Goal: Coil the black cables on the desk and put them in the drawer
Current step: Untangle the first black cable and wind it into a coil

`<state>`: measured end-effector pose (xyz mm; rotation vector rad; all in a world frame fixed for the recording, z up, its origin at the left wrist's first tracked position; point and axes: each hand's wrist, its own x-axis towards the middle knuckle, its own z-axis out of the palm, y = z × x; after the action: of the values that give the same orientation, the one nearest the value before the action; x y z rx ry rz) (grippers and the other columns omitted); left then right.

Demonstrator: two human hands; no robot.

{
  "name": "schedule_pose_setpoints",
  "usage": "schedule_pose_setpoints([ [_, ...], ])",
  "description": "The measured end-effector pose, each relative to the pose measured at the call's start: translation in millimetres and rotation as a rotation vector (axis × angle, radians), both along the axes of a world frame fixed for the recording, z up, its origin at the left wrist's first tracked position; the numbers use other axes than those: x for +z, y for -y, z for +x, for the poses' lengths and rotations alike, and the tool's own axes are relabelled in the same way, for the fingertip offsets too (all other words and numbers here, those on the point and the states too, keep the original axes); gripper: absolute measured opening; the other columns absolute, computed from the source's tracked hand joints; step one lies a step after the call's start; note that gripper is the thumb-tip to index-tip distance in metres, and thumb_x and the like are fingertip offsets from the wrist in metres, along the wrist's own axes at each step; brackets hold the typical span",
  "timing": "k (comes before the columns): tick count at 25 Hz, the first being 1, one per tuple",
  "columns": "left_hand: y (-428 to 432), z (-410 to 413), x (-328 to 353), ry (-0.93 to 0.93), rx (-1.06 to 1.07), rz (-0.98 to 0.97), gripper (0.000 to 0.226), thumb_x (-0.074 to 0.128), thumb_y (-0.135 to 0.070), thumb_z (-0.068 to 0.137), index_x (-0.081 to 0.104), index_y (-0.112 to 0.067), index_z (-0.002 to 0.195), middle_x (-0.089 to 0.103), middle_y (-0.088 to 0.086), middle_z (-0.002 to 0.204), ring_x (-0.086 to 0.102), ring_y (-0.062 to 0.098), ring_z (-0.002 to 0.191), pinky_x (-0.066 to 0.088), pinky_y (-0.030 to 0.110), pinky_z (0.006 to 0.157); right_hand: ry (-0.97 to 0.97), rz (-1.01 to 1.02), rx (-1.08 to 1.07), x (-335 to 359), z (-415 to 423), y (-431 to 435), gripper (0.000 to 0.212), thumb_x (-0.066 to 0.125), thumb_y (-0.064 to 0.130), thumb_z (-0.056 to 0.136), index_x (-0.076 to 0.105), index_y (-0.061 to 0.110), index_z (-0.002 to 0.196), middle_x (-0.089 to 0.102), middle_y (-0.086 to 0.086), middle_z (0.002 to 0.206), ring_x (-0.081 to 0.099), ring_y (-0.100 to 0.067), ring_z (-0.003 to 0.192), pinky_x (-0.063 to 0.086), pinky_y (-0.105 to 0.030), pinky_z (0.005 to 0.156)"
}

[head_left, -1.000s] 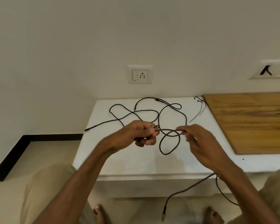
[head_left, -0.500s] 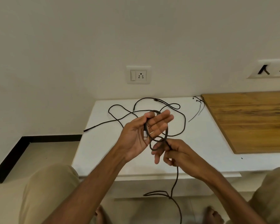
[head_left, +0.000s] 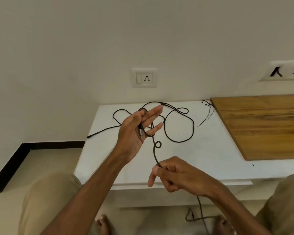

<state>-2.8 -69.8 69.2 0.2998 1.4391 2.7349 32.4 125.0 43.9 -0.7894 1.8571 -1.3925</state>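
Black cable [head_left: 154, 155] is held above the white desk [head_left: 109, 158] between both hands. A loop of it is carried around the straight, spread fingers of the left hand [head_left: 136, 129], and its silver connector [head_left: 140, 133] is laid against the palm; whether the thumb presses it there cannot quite be made out. Lower down, the cable is pinched between thumb and forefinger of the right hand [head_left: 176, 175], the other fingers being curled. A small kink [head_left: 157, 144] is seen in the stretch between the hands. Below the right hand the cable is seen hanging to the floor. A second black cable [head_left: 178, 141] is spread in loose loops on the desk, with thin wires [head_left: 208, 112] beside the wooden board [head_left: 261, 124].
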Motion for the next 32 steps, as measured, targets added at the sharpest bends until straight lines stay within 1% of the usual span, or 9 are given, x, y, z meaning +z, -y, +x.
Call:
schedule_pose_setpoints([
  [3,7.0,-3.1,2.0,0.006,0.053,-0.029,0.03,0.025,-0.017,0.112,0.05,-0.006,0.099,0.058,0.026,0.14,0.053,0.035,0.136,0.043,0.059,0.11,0.058,-0.108,0.066,15.6,-11.8,-15.8,0.057,0.047,0.047,0.104,0.074,-0.002,0.09,0.036,-0.018,0.052,0.028,-0.021,0.044,0.032,-0.026,0.05],
  [7,7.1,-2.5,8.6,0.015,0.069,0.025,0.029,0.024,-0.017,0.112,0.049,-0.005,0.102,0.058,0.026,0.139,0.054,0.036,0.135,0.046,0.056,0.108,0.121,-0.105,0.05,15.0,-29.2,-38.7,0.05,0.04,0.035,0.108,0.073,-0.003,0.106,0.065,-0.021,0.068,0.046,-0.025,0.051,0.035,-0.031,0.049],
  [12,-14.6,9.3,10.4,0.074,-0.016,-0.025,0.024,0.026,-0.016,0.112,0.047,-0.006,0.109,0.063,0.021,0.135,0.062,0.033,0.126,0.056,0.048,0.098,0.024,-0.247,-0.621,4.4,-24.7,-15.0,0.017,0.06,0.016,0.1,0.066,0.008,0.114,0.074,-0.012,0.08,0.062,-0.026,0.063,0.048,-0.031,0.051],
  [14,-19.9,10.2,8.7,0.109,0.02,-0.162,0.024,0.03,-0.018,0.111,0.05,-0.008,0.101,0.071,0.015,0.124,0.071,0.024,0.1,0.061,0.035,0.075,-0.133,-0.303,-0.869,5.3,-22.7,-13.8,0.012,0.062,0.015,0.099,0.07,0.007,0.105,0.075,-0.011,0.08,0.069,-0.025,0.062,0.053,-0.031,0.049],
  [17,-20.8,10.4,2.3,0.075,0.04,-0.432,0.024,0.034,-0.02,0.111,0.051,-0.015,0.094,0.072,0.001,0.091,0.049,0.013,0.062,0.04,0.021,0.054,-0.368,-0.23,-1.045,5.6,-23.1,-20.0,0.014,0.064,0.019,0.099,0.076,0.014,0.097,0.077,-0.002,0.077,0.075,-0.019,0.064,0.061,-0.03,0.055],
  [20,-19.0,14.7,-4.6,-0.118,-0.096,-0.813,0.024,0.033,-0.02,0.112,0.051,-0.016,0.096,0.061,-0.005,0.075,0.044,0.01,0.06,0.039,0.022,0.057,-0.274,-0.27,-1.041,8.9,-25.1,-26.6,0.021,0.056,0.016,0.104,0.076,0.012,0.098,0.077,-0.006,0.076,0.073,-0.021,0.062,0.06,-0.029,0.057],
  [24,-2.9,14.3,-12.8,-0.225,-0.256,-1.242,0.026,0.031,-0.014,0.11,0.054,-0.018,0.098,0.054,-0.013,0.067,0.049,0.009,0.067,0.043,0.024,0.063,-0.111,-0.337,-1.042,19.2,-35.1,-43.6,0.027,0.048,0.01,0.106,0.074,0.008,0.1,0.061,-0.003,0.062,0.05,-0.013,0.051,0.041,-0.022,0.047],
  [28,30.8,0.8,11.7,0.074,-0.303,-0.884,0.04,0.039,-0.012,0.108,0.062,-0.025,0.078,0.038,-0.011,0.054,0.033,0.008,0.047,0.022,0.025,0.053,-0.26,-0.059,-1.173,13.7,-54.8,-74.8,0.029,0.043,0.01,0.107,0.072,0.01,0.105,0.055,-0.001,0.061,0.045,-0.013,0.052,0.035,-0.029,0.051],
  [32,31.1,11.7,31.9,0.137,-0.324,-0.256,0.03,0.035,-0.015,0.101,0.053,-0.021,0.078,0.022,-0.009,0.055,0.016,0.009,0.052,0.015,0.022,0.046,-0.547,0.254,-0.775,-1.9,-48.6,-62.2,0.039,0.044,0.002,0.104,0.058,0.029,0.128,0.069,0.007,0.086,0.066,-0.01,0.08,0.051,-0.022,0.072],
])
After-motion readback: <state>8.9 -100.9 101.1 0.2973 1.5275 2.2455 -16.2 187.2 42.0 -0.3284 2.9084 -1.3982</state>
